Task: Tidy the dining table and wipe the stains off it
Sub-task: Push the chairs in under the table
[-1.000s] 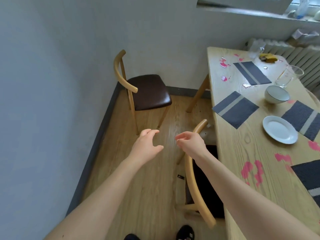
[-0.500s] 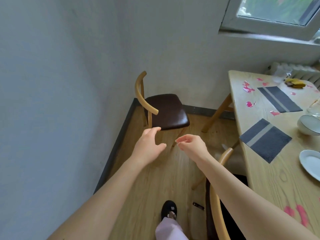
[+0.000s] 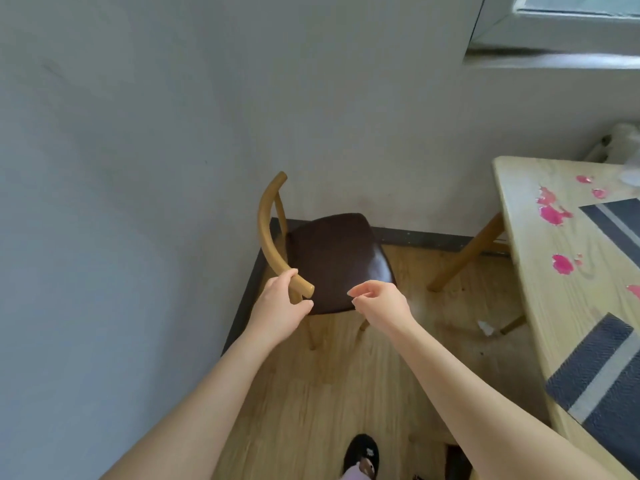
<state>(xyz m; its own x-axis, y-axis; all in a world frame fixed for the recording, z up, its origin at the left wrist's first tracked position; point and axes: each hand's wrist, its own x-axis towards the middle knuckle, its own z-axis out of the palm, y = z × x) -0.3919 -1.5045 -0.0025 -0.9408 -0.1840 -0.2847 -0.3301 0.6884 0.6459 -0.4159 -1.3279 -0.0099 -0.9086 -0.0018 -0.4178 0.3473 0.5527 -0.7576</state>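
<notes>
A wooden chair with a dark brown seat (image 3: 336,258) stands in the corner against the grey wall. My left hand (image 3: 277,313) wraps the near end of its curved backrest (image 3: 267,233), fingers over the rail and thumb under it. My right hand (image 3: 381,306) hovers over the seat's front edge, fingers loosely curled and holding nothing. The dining table (image 3: 540,299) shows at the right, with pink stains (image 3: 552,213) near its far corner and another pink stain (image 3: 561,264) closer in. Two dark striped placemats lie on it, one far (image 3: 620,223) and one near (image 3: 599,368).
A small white scrap (image 3: 486,328) lies on the wooden floor under the table's edge. My slippered foot (image 3: 362,452) is at the bottom. The grey wall fills the left, and a window sill (image 3: 554,58) sits at the top right.
I have stepped towards the corner chair and the view has swung left, so most of the table has left the frame. My left hand has reached the backrest and closed around it.
</notes>
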